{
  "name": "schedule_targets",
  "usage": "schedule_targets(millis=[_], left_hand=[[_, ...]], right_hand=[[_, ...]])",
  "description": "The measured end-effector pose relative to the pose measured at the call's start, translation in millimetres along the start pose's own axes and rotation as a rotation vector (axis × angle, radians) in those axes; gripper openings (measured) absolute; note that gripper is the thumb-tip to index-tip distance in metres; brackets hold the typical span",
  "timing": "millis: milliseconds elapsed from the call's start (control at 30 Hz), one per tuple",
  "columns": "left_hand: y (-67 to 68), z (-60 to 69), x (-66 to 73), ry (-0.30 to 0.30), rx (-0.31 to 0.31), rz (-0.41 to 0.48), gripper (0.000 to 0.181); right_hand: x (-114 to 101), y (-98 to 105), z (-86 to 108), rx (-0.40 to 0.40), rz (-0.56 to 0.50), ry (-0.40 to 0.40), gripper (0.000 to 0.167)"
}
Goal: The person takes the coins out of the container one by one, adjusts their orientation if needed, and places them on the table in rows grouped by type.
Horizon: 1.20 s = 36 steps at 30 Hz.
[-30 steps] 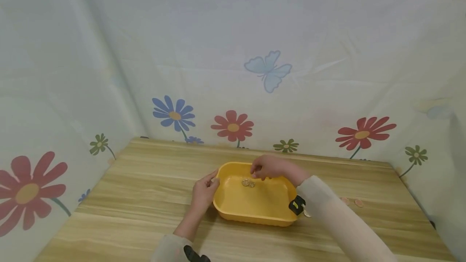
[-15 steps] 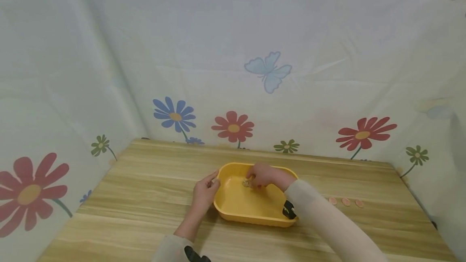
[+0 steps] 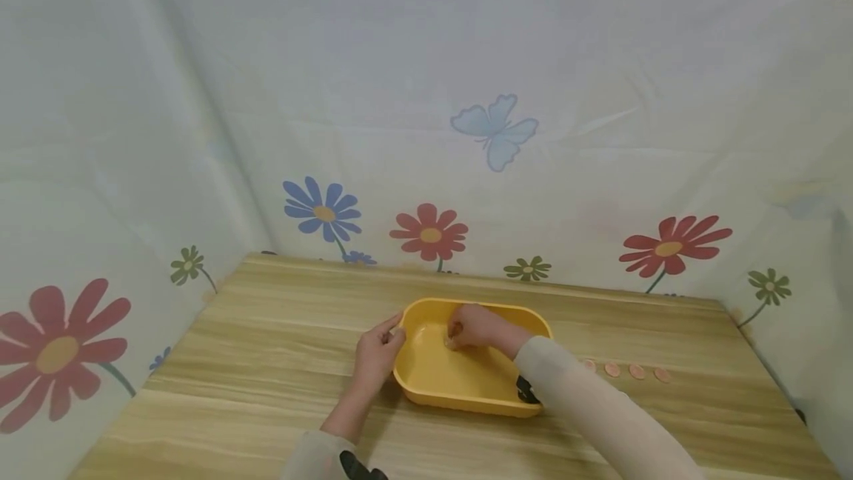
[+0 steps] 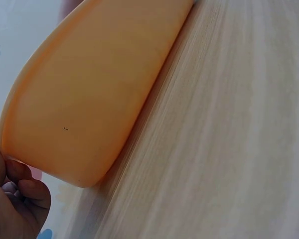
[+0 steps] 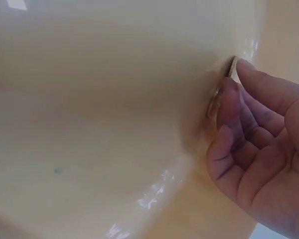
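A yellow plastic tray (image 3: 460, 406) with rounded corners sits on the wooden table. My left hand (image 3: 375, 358) grips the tray's left rim; in the left wrist view its fingers curl by the corner of the orange-looking wall (image 4: 89, 99). Inside the tray, near the far wall, is my right hand (image 3: 476, 326). Its thumb and forefinger pinch a thin coin (image 5: 232, 67), seen edge-on in the right wrist view. A second shiny coin (image 5: 213, 103) shows just beside the forefinger, partly hidden by the fingers.
A row of several copper-coloured coins (image 3: 636, 372) lies on the table (image 3: 280, 317) right of the tray, partly behind the right sleeve (image 3: 600, 398). A flower-printed cloth (image 3: 373, 95) hangs behind the table and along its sides.
My right hand has lowered from above the far rim into the tray and covers the coins there. Its sleeve has shifted left, uncovering more table coins. My left hand keeps its hold.
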State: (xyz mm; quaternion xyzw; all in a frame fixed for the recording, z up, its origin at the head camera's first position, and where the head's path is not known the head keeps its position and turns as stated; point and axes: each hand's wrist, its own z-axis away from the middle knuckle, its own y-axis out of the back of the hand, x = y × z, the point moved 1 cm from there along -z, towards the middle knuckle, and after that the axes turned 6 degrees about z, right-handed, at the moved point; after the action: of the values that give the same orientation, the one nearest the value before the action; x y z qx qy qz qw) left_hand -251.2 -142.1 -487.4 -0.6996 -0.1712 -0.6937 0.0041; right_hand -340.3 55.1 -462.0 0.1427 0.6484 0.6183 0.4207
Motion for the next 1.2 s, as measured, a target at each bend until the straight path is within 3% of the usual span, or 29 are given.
schedule_targets(millis=[167,467,733,1033,1200], left_hand=[[-0.5,-0.2,-0.1,0.001,-0.001,0.018,0.04],[-0.5,-0.4,1.0,-0.027,0.005,0.024,0.04],[1.4,0.5,-2.6,-0.025,-0.028,0.02,0.04],[1.2,0.1,-1.9,-0.031,-0.025,0.023,0.039],[1.0,0.7,-1.0,-0.029,-0.024,0.03,0.04]], right_hand=[[-12,1,6.5,0.048,0.057,-0.013,0.014],[-19,-1,4.7,0.028,0.094,-0.066,0.015],[-19,1,5.8,0.016,0.122,0.004,0.013],[-20,4,8.3,-0.014,0.107,0.015,0.008],[-22,4,7.9,-0.02,0.104,0.03,0.014]])
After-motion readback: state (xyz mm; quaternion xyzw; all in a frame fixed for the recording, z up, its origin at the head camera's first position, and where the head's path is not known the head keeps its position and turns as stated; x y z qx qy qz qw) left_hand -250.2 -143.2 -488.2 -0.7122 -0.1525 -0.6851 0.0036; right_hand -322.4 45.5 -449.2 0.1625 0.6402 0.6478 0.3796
